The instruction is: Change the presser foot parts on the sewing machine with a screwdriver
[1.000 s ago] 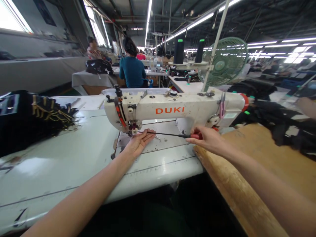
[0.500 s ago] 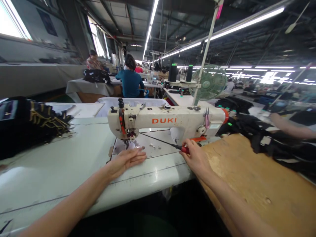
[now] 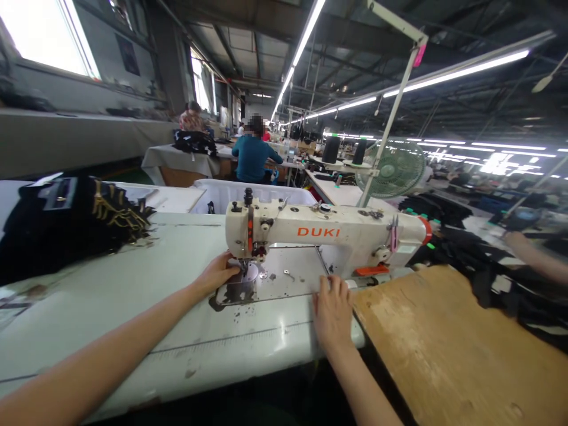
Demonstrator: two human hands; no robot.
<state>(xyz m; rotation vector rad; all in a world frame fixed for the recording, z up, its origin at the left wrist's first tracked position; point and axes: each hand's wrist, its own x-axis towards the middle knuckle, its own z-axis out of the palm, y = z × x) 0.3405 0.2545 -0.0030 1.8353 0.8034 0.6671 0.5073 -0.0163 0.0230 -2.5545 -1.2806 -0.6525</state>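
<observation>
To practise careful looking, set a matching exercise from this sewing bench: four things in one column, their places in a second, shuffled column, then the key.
Things:
1 left hand
2 right hand
3 dark garment pile
4 green fan

Places:
A behind the sewing machine, far right
B on the table's left end
C at the needle area
D on the table edge, near the wooden board

Pairs: 1-C, 2-D, 3-B, 4-A
</observation>
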